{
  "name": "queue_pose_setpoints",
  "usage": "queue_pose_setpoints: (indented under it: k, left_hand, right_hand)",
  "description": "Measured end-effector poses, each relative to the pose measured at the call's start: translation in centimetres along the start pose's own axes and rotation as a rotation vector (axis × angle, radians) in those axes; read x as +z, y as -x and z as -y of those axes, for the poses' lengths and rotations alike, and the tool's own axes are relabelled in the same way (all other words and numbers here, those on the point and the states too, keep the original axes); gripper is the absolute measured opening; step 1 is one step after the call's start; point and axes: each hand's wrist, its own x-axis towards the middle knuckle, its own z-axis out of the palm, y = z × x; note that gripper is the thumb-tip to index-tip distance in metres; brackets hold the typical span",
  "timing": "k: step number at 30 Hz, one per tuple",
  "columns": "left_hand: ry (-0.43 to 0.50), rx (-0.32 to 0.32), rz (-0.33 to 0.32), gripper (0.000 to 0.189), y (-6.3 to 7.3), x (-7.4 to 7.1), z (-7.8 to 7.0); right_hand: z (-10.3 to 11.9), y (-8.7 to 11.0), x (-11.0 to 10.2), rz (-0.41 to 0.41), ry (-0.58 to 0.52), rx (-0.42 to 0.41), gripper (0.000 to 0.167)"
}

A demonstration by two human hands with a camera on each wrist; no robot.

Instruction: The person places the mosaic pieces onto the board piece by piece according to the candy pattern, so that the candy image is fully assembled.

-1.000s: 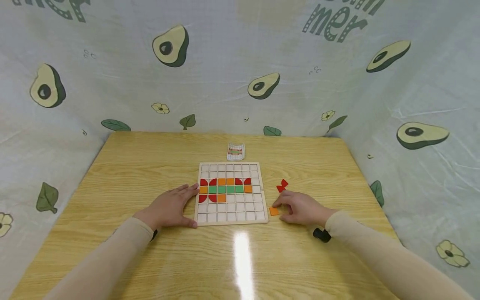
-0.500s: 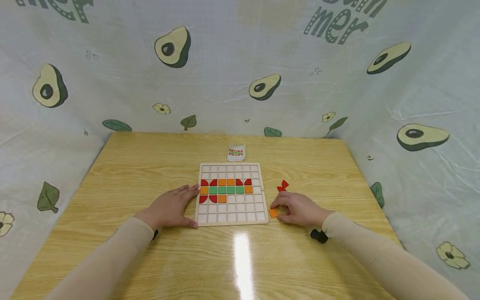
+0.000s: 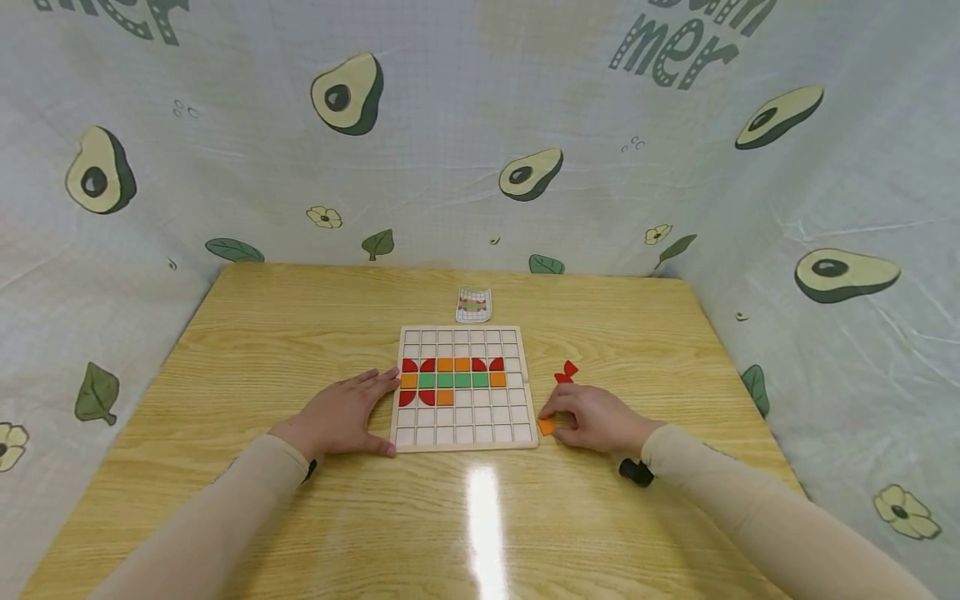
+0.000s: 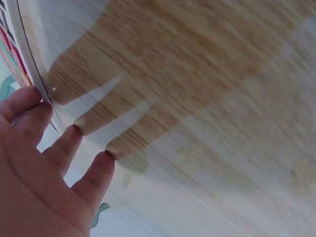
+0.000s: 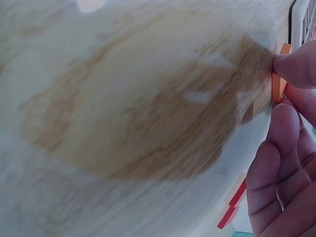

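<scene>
A wooden grid board (image 3: 465, 425) lies on the table, with red quarter-round, orange square and green square tiles in several of its cells. Along its left edge rests my left hand (image 3: 341, 417), fingers spread and thumb by the near corner; in the left wrist view the fingers (image 4: 91, 182) touch down by the board's rim. Just right of the board, my right hand (image 3: 600, 419) pinches an orange square tile (image 3: 547, 427) between thumb and fingers. The right wrist view shows this orange tile (image 5: 277, 89) at the table surface, partly covered by the thumb.
Two red quarter-round tiles (image 3: 567, 371) lie beyond my right hand, one partly hidden by it. A small pattern card (image 3: 473, 306) sits behind the board. A printed cloth (image 3: 435, 125) hangs round the back and sides of the wooden table (image 3: 300, 317).
My right hand has shifted slightly left toward the board, and its fingers now cover more of the orange tile. The left hand keeps its place.
</scene>
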Motion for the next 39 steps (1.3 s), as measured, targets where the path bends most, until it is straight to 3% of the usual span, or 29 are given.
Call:
queue_pose_setpoints:
  k: [11, 18, 26, 34, 39]
  left_hand:
    - [-0.006, 0.003, 0.002, 0.109, 0.2, -0.1, 0.0]
    - [-0.007, 0.006, 0.002, 0.107, 0.3, -0.2, 0.0]
    - [0.005, 0.004, 0.0, 0.109, 0.0, 0.1, 0.1]
    - [-0.004, -0.001, 0.005, 0.109, -0.1, 0.4, 0.2]
    - [-0.001, 0.001, 0.001, 0.109, 0.0, 0.3, 0.1]
  right_hand:
    - [-1.1, -1.5, -1.4, -0.056, -0.029, 0.072, 0.022]
    - [0.5, -6.2, -1.5, -0.088, -0.047, 0.08, 0.02]
    - [4.2, -11.2, 0.5, -0.026, -0.022, 0.07, 0.019]
    - [5.8, -12.0, 2.0, -0.024, 0.089, 0.065, 0.023]
    - [6.1, -12.1, 2.0, -0.043, 0.098, 0.079, 0.022]
